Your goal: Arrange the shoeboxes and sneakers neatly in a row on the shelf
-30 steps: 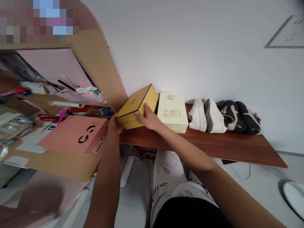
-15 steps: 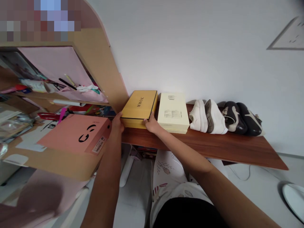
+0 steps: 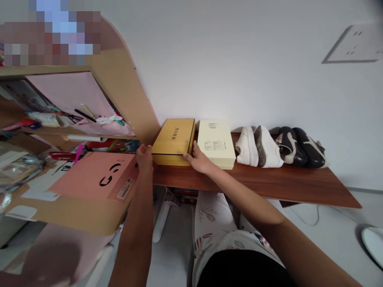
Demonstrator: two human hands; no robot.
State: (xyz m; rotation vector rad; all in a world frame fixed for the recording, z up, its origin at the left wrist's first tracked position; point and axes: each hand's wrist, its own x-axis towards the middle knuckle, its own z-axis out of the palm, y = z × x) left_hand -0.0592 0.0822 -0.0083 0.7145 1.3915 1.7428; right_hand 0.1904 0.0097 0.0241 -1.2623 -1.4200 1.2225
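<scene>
A yellow shoe box [image 3: 172, 137] marked MMOK lies flat at the left end of a reddish-brown wooden bench [image 3: 254, 179]. By its front left corner is my left hand [image 3: 145, 158], fingers loosely bent and slightly apart, holding nothing. My right hand [image 3: 200, 159] is at the front right corner, thumb and fingers spread, the thumb close to the box edge; whether it touches cannot be told. Right of the yellow box sits a cream shoe box [image 3: 216, 139] with printed text, its near left corner partly behind my right hand.
White sneakers [image 3: 259, 147] and black shoes [image 3: 301, 147] stand in line along the bench against the wall [image 3: 239, 59]. To the left, a pink box [image 3: 95, 175] lies on a desk [image 3: 80, 217] with cluttered shelves. A wall socket [image 3: 353, 44] is at upper right.
Both hands have loosened from the yellow box: the left has drawn off leftward, and the right has spread its fingers and shifted slightly right. The boxes stay on the bench; the view has tilted a little.
</scene>
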